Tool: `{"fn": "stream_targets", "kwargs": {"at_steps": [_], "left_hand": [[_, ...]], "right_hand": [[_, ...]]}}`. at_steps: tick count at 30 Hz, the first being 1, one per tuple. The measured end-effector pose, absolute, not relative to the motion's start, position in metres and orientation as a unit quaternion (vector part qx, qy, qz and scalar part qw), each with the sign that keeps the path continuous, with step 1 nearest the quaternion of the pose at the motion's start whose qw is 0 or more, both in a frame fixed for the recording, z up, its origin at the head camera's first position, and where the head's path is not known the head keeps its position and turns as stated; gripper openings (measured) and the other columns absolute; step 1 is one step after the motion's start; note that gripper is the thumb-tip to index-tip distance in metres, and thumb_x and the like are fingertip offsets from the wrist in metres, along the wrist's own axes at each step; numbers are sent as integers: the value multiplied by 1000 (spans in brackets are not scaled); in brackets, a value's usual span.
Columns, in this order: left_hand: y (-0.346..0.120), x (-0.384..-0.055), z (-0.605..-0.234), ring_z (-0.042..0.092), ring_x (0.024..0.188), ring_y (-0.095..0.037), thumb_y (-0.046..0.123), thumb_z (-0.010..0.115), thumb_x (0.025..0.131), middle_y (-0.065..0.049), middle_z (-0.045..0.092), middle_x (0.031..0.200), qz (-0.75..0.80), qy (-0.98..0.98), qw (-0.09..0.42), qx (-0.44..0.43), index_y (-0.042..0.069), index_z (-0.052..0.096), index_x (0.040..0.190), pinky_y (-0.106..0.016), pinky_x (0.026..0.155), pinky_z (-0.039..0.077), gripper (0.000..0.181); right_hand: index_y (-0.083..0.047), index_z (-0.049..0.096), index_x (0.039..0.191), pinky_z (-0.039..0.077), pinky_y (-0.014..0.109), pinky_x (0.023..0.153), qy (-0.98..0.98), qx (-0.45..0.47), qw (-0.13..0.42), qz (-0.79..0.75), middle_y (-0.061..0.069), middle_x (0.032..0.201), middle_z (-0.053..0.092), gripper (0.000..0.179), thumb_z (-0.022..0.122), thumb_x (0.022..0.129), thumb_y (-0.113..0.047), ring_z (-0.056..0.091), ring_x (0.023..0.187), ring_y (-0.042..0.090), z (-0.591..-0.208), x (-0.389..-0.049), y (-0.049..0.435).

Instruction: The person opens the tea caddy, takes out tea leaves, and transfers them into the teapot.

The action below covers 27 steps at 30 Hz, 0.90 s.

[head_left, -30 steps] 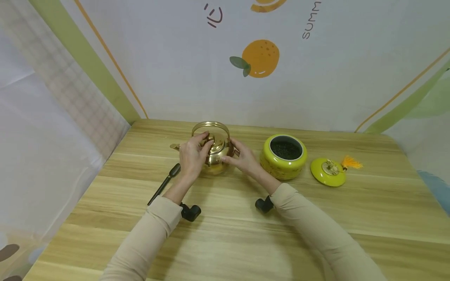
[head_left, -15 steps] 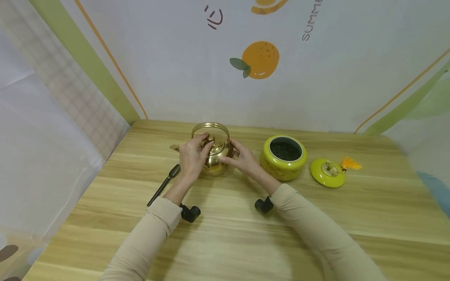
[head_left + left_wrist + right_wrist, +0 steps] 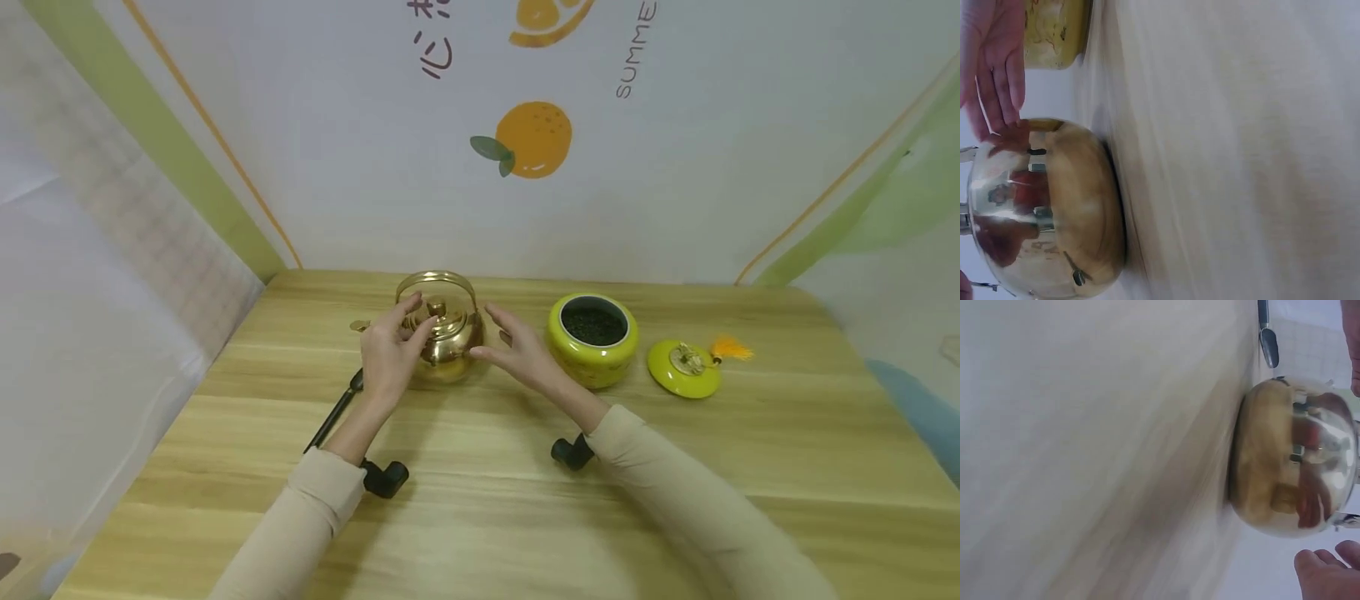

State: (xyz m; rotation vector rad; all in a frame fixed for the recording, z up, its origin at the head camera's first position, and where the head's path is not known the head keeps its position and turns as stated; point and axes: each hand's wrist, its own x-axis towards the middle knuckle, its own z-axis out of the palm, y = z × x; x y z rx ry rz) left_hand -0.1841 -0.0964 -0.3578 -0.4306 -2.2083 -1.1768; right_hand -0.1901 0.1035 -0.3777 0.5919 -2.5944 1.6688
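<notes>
A shiny gold kettle (image 3: 459, 357) stands upright on the wooden table, its arched handle (image 3: 435, 275) raised. Its lid (image 3: 442, 323), topped by a round knob (image 3: 437, 307), sits on the opening. At the kettle's left, my left hand (image 3: 387, 357) has its thumb and fingers spread, overlapping the lid's edge and hiding part of the spout. My right hand (image 3: 522, 357) hovers at the kettle's right with fingers parted and nothing in it. In the right wrist view the fingers (image 3: 1313, 565) of that hand show apart from the kettle (image 3: 1285, 456).
Right of the kettle stands a yellow jar (image 3: 592, 358) with dark tea leaves inside. Its yellow lid (image 3: 682, 371), with an orange tassel (image 3: 731, 348), lies farther right. A black scoop (image 3: 333, 417) lies beside my left forearm. A printed cloth (image 3: 637, 200) hangs behind the table.
My left fingers have come off the lid's knob and spread. My right hand has drawn away from the kettle's side. The head view has shifted a little.
</notes>
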Motion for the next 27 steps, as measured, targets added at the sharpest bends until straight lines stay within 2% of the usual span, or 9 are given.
{"fn": "stream_targets", "kwargs": {"at_steps": [4,8,12,17,21,27], "left_hand": [[-94,-176,-356,59,52,-20,-1,73,79,-21,68,101,-488,-771,347,-218,-7,64,111,-8,49,42,34],[-78,-169,-351,62,62,-18,-7,73,75,-22,67,100,-529,-726,343,-274,-8,63,112,-11,57,47,38],[-57,-163,-349,64,71,-22,-3,75,75,-18,66,106,-541,-732,289,-296,-5,61,118,-16,57,50,45],[-32,-161,-354,63,92,-31,6,78,75,-17,62,119,-534,-762,201,-305,-2,53,128,-31,69,56,59],[-15,-165,-362,59,108,-31,11,80,74,-16,57,129,-539,-779,136,-291,0,48,134,-35,82,55,69],[5,-176,-371,48,125,-30,20,80,75,-16,46,140,-541,-800,47,-255,0,40,140,-37,98,46,79]], "right_hand": [[7,37,140,36,37,107,-820,186,4,542,21,145,38,65,69,86,-10,38,133,34,-374,-174,119],[6,45,135,41,36,103,-808,172,18,564,21,137,49,55,67,86,-6,48,126,32,-370,-157,140],[10,53,126,49,30,93,-797,185,73,570,24,122,58,45,67,84,1,57,112,31,-365,-141,161],[15,57,114,52,17,80,-784,204,157,564,27,105,63,35,65,80,12,62,97,12,-359,-127,189],[14,60,112,51,13,77,-794,174,191,550,16,101,66,30,63,83,10,60,93,-1,-355,-120,217],[9,62,113,49,8,75,-826,82,238,504,24,102,65,28,64,86,2,58,89,-8,-355,-116,266]]}}
